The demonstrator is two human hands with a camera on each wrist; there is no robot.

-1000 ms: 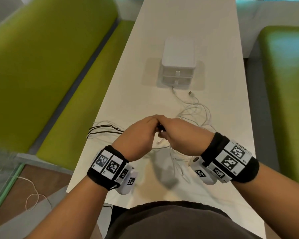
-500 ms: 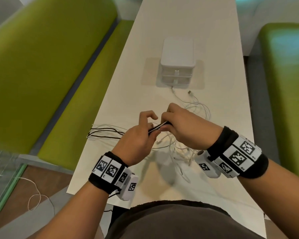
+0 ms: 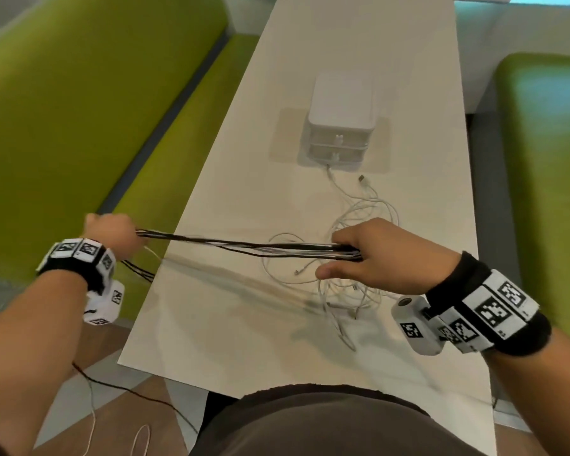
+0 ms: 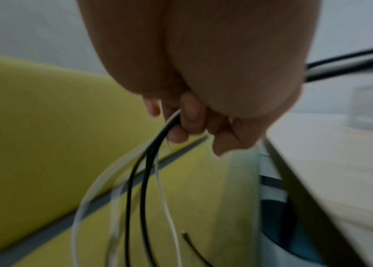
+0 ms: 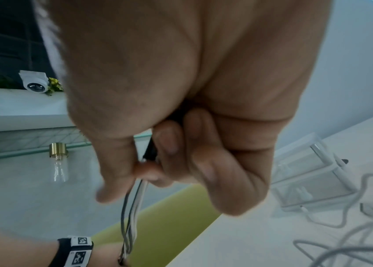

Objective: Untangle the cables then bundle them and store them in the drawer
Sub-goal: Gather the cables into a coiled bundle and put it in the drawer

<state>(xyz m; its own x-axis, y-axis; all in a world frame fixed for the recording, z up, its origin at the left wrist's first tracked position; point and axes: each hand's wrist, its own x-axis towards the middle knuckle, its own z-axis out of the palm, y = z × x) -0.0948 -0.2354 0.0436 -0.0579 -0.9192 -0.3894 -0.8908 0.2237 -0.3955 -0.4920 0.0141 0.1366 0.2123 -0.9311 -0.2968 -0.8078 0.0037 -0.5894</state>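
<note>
A bundle of thin black and white cables [image 3: 237, 246] is stretched taut between my two hands above the white table [image 3: 244, 324]. My left hand [image 3: 112, 233] grips one end out past the table's left edge; loose loops [image 4: 144, 189] hang below its curled fingers. My right hand [image 3: 369, 258] grips the other end, fingers curled round the strands [image 5: 135, 207]. A tangle of white cables [image 3: 346, 284] lies on the table under and behind my right hand. The white two-drawer box [image 3: 341, 126] stands further back, both drawers pushed in.
Green benches [image 3: 79, 110] flank the table on both sides. A white cable with a plug [image 3: 362, 179] runs up to the drawer box front. Thin cables [image 3: 119, 390] trail on the floor at the near left. A glass panel with a brass fitting [image 5: 58, 149] stands beside the table.
My hands, close together over the tangle before, have pulled far apart. The left hand swept out past the table's left edge, drawing the black and white cable bundle taut.
</note>
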